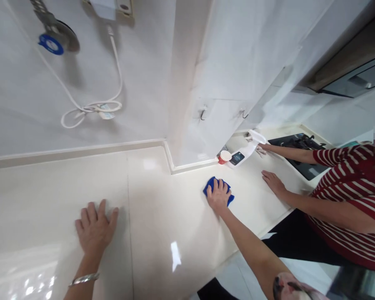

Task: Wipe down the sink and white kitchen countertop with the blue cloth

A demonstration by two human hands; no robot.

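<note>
My left hand (94, 228) lies on the pale countertop (156, 208), fingers spread, with nothing under it that I can see. A silver bangle (84, 279) circles that wrist. Farther right, my right hand (218, 196) presses a bunched blue cloth (210, 183) against the counter, its fingers curled over the top. Parts of the cloth stick out on both sides of the fingers. Just beyond it, by the wall corner, stand a small red tub with a white lid (225, 156) and a white spray bottle (242, 155) with a dark label.
At right, a person in a red striped top (346, 183) has one hand (273, 183) on the counter and another near the bottle. Behind is a black stove (295, 150). A raised edge (143, 146) follows the wall; a coiled white cord (96, 107) hangs above.
</note>
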